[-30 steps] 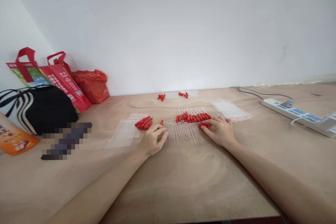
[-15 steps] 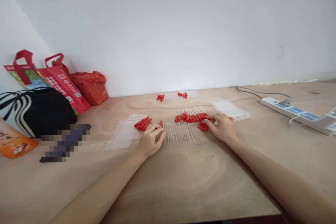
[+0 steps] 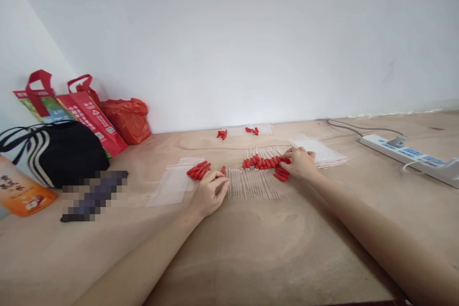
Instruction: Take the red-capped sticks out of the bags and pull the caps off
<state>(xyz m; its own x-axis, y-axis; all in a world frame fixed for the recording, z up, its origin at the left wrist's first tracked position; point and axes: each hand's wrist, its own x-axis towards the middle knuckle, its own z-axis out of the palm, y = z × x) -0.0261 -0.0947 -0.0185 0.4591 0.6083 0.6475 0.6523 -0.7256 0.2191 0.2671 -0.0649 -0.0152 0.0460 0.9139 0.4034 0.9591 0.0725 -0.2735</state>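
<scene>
Two hands on your desk: left hand (image 3: 210, 192) loosely curled beside the clear tubes (image 3: 253, 182) mid-desk; right hand (image 3: 300, 162) fingertips touching the red caps (image 3: 266, 162), grip unclear.

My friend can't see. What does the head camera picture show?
Two bare hands rest on a wooden table among clear glass tubes and red rubber caps: the left hand beside the tubes, the right hand touching the caps. Bags sit at left.

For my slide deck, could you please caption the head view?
Two bare hands, left hand and right hand, rest at rows of red-capped clear droppers on a plywood table.
</scene>
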